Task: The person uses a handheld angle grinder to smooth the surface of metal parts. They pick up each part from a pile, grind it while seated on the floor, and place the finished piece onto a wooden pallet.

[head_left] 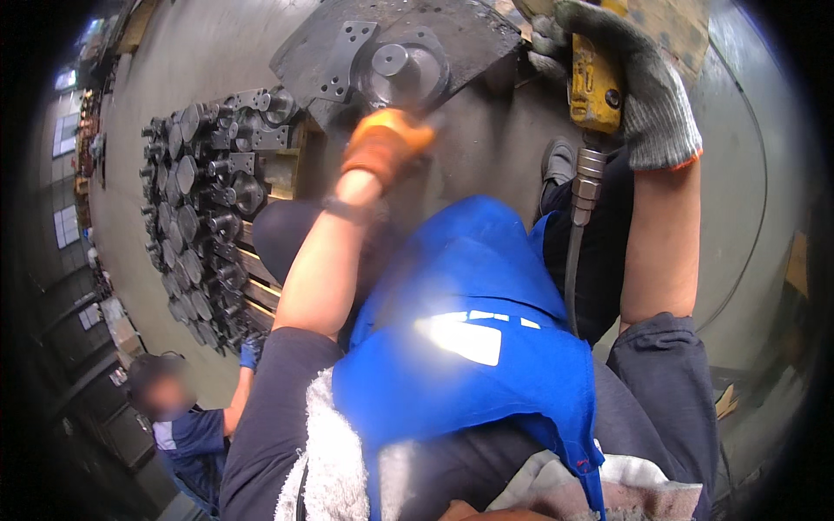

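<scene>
Near the top of the view, the right hand [638, 82] in a grey knit glove is wrapped around a yellow pendant control box [595, 87]; the fingers are curled tight over its upper part, and the box hangs upright with a metal fitting and a dark cable [573, 260] going down from its lower end; the cable passes just beside a blue apron [469, 347] on the person's chest. Left of it, the left hand [385, 143] in an orange glove is blurred; I cannot tell if its fingers are spread or closed; it is at the lower edge of a round steel part [401, 69] with a small boss in the middle, which sits on a dark steel plate [347, 39] with bolt holes. Further left, many dark machined steel parts [204, 217] lie close together on a wooden pallet [265, 291]. At the lower left, another person in a blue top [195, 434] stands beside the pallet, one gloved hand near its corner.
</scene>
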`<action>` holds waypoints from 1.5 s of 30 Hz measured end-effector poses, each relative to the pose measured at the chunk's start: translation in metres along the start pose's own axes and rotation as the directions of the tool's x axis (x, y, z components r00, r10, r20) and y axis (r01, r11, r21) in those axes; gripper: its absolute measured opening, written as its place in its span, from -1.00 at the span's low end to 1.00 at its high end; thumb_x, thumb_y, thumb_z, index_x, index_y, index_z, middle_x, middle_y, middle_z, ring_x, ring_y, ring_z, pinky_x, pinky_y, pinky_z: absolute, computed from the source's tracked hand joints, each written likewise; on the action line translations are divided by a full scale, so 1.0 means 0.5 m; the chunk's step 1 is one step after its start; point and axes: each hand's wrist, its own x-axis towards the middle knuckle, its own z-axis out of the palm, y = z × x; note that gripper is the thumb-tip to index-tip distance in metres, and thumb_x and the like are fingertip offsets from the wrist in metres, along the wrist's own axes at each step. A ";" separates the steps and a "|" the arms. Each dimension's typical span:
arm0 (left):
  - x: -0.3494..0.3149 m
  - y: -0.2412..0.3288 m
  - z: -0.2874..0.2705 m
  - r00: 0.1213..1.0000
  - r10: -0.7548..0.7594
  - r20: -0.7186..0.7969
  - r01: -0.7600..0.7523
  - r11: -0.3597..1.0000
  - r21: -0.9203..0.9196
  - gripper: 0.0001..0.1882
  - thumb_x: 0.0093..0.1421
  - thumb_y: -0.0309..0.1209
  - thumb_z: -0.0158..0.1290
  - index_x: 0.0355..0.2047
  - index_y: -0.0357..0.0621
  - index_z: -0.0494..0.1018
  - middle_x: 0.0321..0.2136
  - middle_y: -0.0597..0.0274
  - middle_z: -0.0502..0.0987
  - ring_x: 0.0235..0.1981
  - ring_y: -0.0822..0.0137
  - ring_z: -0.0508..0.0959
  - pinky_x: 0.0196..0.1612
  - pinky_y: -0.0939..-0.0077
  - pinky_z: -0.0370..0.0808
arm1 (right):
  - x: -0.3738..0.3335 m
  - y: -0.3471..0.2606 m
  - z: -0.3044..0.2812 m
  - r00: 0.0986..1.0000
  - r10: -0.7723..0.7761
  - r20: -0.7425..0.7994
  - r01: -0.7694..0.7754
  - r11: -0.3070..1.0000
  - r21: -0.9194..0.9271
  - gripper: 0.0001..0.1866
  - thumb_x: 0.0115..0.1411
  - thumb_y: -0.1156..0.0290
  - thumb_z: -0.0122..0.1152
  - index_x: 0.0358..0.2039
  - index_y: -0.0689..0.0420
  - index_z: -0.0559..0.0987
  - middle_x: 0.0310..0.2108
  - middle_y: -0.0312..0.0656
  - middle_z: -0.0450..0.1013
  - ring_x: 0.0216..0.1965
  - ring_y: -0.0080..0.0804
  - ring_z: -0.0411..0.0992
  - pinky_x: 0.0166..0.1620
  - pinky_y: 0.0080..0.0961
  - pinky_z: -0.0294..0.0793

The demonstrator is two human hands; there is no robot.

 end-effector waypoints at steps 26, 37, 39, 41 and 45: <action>0.157 -0.161 -0.220 0.876 0.305 -0.373 -0.476 0.666 -0.574 -0.74 0.31 -0.25 0.00 -0.25 -0.20 0.52 -0.43 0.29 0.53 -0.38 0.43 0.54 -0.37 0.53 0.50 | 0.022 -0.009 -0.042 0.993 0.098 0.059 -0.102 0.993 0.061 -0.59 0.24 0.25 0.21 0.02 0.24 0.51 -0.23 -0.12 0.57 -0.24 -0.35 0.59 -0.17 -0.47 0.64; 0.172 -0.075 -0.206 0.726 0.644 -0.242 -0.616 0.765 0.189 -0.57 0.13 -0.26 0.27 -0.05 -0.23 0.49 -0.22 0.13 0.61 -0.20 0.36 0.59 -0.06 0.46 0.52 | 0.027 0.005 -0.016 0.987 0.134 0.093 -0.139 0.989 0.052 -0.58 0.26 0.21 0.18 0.02 0.23 0.52 -0.24 -0.14 0.57 -0.25 -0.38 0.59 -0.18 -0.49 0.62; 0.167 -0.068 -0.191 0.760 0.640 -0.108 -0.609 0.761 0.223 -0.52 0.09 -0.26 0.30 -0.02 -0.18 0.49 -0.16 0.13 0.61 -0.14 0.32 0.59 0.00 0.43 0.51 | 0.022 0.013 -0.009 0.985 0.133 0.114 -0.139 0.989 0.046 -0.57 0.26 0.21 0.18 0.02 0.23 0.52 -0.24 -0.15 0.57 -0.25 -0.38 0.59 -0.18 -0.50 0.62; 0.162 -0.077 -0.169 0.743 0.658 -0.126 -0.608 0.741 0.284 -0.48 0.06 -0.23 0.33 0.01 -0.11 0.49 -0.13 0.15 0.60 -0.10 0.31 0.59 0.03 0.42 0.50 | 0.015 0.021 -0.006 0.982 0.130 0.134 -0.137 0.990 0.037 -0.57 0.27 0.20 0.17 0.03 0.23 0.52 -0.25 -0.15 0.57 -0.26 -0.39 0.59 -0.18 -0.50 0.62; 0.176 -0.129 -0.153 0.811 0.553 -0.191 -0.476 0.813 0.335 -0.37 -0.03 -0.06 0.35 0.02 -0.05 0.49 -0.09 0.10 0.59 -0.05 0.18 0.58 0.03 0.36 0.50 | 0.003 0.040 0.001 0.977 0.117 0.177 -0.123 0.992 0.021 -0.57 0.27 0.18 0.16 0.03 0.23 0.52 -0.25 -0.16 0.57 -0.26 -0.40 0.59 -0.19 -0.51 0.61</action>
